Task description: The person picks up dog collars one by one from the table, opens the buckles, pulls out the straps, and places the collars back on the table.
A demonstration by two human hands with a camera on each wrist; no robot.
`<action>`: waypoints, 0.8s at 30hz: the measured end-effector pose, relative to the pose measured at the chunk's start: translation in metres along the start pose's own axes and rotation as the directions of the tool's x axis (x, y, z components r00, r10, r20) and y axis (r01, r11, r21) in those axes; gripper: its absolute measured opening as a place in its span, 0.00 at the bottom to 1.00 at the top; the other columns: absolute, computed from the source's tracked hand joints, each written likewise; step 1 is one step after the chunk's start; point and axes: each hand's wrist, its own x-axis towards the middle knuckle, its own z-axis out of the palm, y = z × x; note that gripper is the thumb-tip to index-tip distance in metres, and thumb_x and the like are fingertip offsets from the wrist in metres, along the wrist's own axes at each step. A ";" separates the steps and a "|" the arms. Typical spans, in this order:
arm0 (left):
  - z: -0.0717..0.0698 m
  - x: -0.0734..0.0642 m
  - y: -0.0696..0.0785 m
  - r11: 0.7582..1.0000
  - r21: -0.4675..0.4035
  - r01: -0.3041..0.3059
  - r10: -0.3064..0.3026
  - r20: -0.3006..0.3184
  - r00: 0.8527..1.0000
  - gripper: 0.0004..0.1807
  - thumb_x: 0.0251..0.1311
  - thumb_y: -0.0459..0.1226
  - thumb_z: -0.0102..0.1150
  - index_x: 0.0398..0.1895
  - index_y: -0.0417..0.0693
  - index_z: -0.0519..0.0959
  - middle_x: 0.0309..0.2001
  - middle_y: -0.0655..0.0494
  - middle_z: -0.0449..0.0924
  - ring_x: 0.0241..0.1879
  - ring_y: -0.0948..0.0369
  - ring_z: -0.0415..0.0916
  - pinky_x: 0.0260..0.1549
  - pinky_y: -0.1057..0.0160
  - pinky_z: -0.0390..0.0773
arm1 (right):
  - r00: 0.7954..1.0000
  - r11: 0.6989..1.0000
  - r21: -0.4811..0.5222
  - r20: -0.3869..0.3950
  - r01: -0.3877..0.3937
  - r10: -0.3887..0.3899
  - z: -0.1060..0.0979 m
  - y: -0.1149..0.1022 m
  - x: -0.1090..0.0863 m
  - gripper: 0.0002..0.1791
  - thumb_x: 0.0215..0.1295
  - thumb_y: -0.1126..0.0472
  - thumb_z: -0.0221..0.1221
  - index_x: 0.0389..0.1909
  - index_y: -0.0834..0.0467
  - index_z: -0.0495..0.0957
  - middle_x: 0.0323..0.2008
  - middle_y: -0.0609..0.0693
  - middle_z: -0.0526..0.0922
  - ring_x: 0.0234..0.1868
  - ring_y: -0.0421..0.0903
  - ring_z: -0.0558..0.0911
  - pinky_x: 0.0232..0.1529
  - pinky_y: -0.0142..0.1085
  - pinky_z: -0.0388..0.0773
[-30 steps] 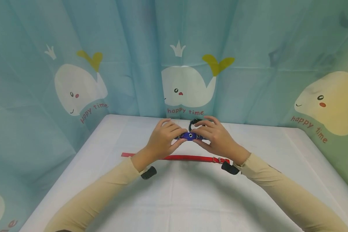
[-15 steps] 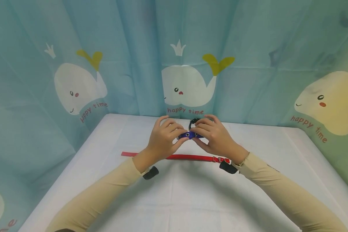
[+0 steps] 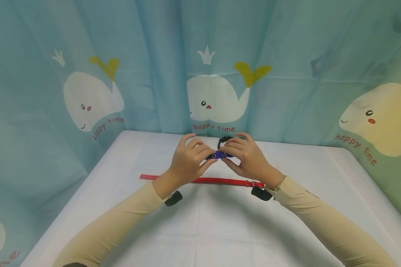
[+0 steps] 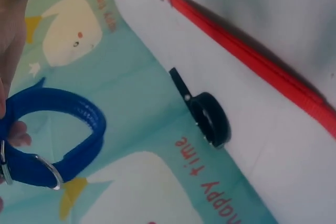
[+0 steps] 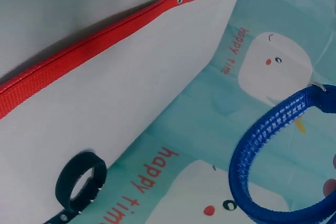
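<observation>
In the head view, a blue collar with metal eyelets is held up above the far part of the table between both hands. The left hand pinches it from the left with thumb and index finger. From the other side the right hand pinches it close by, other fingers raised. The left wrist view shows the blue collar closed into a loop, with a metal ring and buckle hardware at its near end. In the right wrist view the loop hangs at the right edge; most of the fingers are out of frame.
A red collar lies stretched across the white table, buckle end to the right. Behind the right hand, a dark collar stands coiled near the table's back edge. A whale-print curtain surrounds the back and sides.
The blue strap has shifted slightly leftward between the fingers, so different eyelets show. Both hands have barely moved. The red and dark collars stay where they were.
</observation>
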 end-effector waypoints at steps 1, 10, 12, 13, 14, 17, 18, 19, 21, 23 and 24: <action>0.000 -0.001 0.000 1.000 -0.008 0.003 -0.003 -0.010 1.000 0.11 0.47 0.46 0.71 0.31 0.51 0.85 0.29 0.60 0.86 0.34 0.60 0.78 0.52 0.50 0.74 | 1.000 1.000 0.007 0.000 -0.009 0.009 0.000 0.001 -0.001 0.16 0.45 0.62 0.70 0.37 0.61 0.83 0.32 0.53 0.86 0.38 0.50 0.82 0.55 0.57 0.69; 0.000 -0.001 0.001 0.998 0.035 -0.045 0.042 0.088 0.995 0.14 0.50 0.49 0.68 0.33 0.51 0.84 0.31 0.60 0.86 0.36 0.61 0.78 0.53 0.50 0.74 | 0.999 0.999 -0.007 -0.020 0.044 -0.044 0.000 -0.001 -0.003 0.17 0.42 0.63 0.72 0.37 0.60 0.83 0.31 0.53 0.86 0.38 0.49 0.82 0.55 0.57 0.70; -0.002 0.000 0.001 0.996 0.062 -0.070 0.066 0.077 0.995 0.13 0.49 0.49 0.68 0.32 0.52 0.85 0.30 0.61 0.86 0.35 0.61 0.79 0.53 0.51 0.74 | 0.999 0.999 -0.004 -0.022 0.041 -0.041 0.002 -0.001 -0.004 0.17 0.42 0.63 0.72 0.37 0.60 0.83 0.31 0.52 0.86 0.38 0.49 0.82 0.54 0.57 0.70; -0.002 -0.001 0.002 0.994 0.071 -0.079 0.075 0.062 0.995 0.12 0.49 0.48 0.69 0.31 0.52 0.86 0.29 0.61 0.86 0.34 0.62 0.79 0.53 0.51 0.74 | 0.999 0.999 0.002 -0.021 0.034 -0.034 0.003 -0.001 -0.005 0.17 0.42 0.63 0.72 0.37 0.59 0.83 0.31 0.52 0.86 0.38 0.49 0.82 0.55 0.57 0.70; -0.002 -0.002 0.001 0.994 0.073 -0.085 0.082 0.047 0.996 0.12 0.48 0.48 0.69 0.31 0.52 0.86 0.29 0.61 0.86 0.33 0.62 0.79 0.52 0.52 0.74 | 0.999 1.000 0.006 -0.021 0.026 -0.026 0.003 0.000 -0.006 0.17 0.41 0.63 0.72 0.37 0.59 0.84 0.31 0.51 0.87 0.38 0.49 0.82 0.54 0.57 0.70; -0.002 -0.004 0.001 0.996 0.040 -0.076 0.075 0.032 0.997 0.13 0.47 0.47 0.70 0.33 0.50 0.86 0.30 0.60 0.86 0.34 0.61 0.79 0.52 0.51 0.74 | 1.000 1.000 0.026 -0.017 0.002 -0.001 0.005 0.001 -0.007 0.18 0.41 0.64 0.72 0.38 0.59 0.84 0.32 0.51 0.87 0.39 0.49 0.83 0.55 0.56 0.70; -0.002 -0.005 0.001 0.998 0.011 -0.058 0.058 0.044 0.997 0.15 0.46 0.47 0.71 0.34 0.50 0.85 0.32 0.59 0.86 0.36 0.61 0.79 0.52 0.51 0.74 | 1.000 0.999 0.036 -0.021 -0.004 0.005 0.005 0.001 -0.008 0.18 0.41 0.64 0.72 0.38 0.59 0.84 0.32 0.51 0.87 0.39 0.49 0.83 0.55 0.56 0.70; -0.001 -0.006 0.000 0.999 -0.023 -0.036 0.037 0.062 0.997 0.16 0.46 0.47 0.71 0.36 0.49 0.85 0.34 0.58 0.86 0.37 0.60 0.79 0.53 0.51 0.73 | 1.000 0.999 0.053 -0.028 -0.011 0.012 0.005 0.001 -0.008 0.18 0.41 0.64 0.72 0.38 0.59 0.84 0.33 0.51 0.87 0.40 0.49 0.83 0.55 0.56 0.69; 0.001 -0.008 -0.001 0.995 -0.101 0.020 -0.008 0.111 0.994 0.18 0.46 0.46 0.72 0.39 0.48 0.83 0.37 0.58 0.85 0.41 0.60 0.79 0.56 0.50 0.72 | 0.998 0.995 0.102 -0.049 -0.025 0.030 0.005 0.001 -0.009 0.16 0.46 0.64 0.70 0.39 0.59 0.84 0.34 0.52 0.87 0.41 0.49 0.83 0.56 0.56 0.68; 0.003 -0.010 -0.003 0.977 -0.192 0.088 -0.060 0.148 0.987 0.19 0.46 0.43 0.72 0.41 0.47 0.82 0.38 0.57 0.85 0.42 0.60 0.80 0.58 0.50 0.71 | 0.996 0.987 0.158 -0.069 -0.044 0.055 0.005 0.000 -0.009 0.12 0.54 0.61 0.67 0.40 0.60 0.83 0.36 0.53 0.86 0.43 0.50 0.82 0.57 0.55 0.67; 0.004 -0.011 -0.003 0.966 -0.233 0.113 -0.078 0.155 0.985 0.19 0.45 0.42 0.73 0.41 0.46 0.82 0.38 0.56 0.85 0.41 0.60 0.81 0.58 0.49 0.70 | 0.995 0.981 0.183 -0.075 -0.055 0.070 0.006 0.000 -0.010 0.12 0.58 0.58 0.64 0.40 0.60 0.83 0.37 0.54 0.86 0.44 0.50 0.82 0.58 0.55 0.66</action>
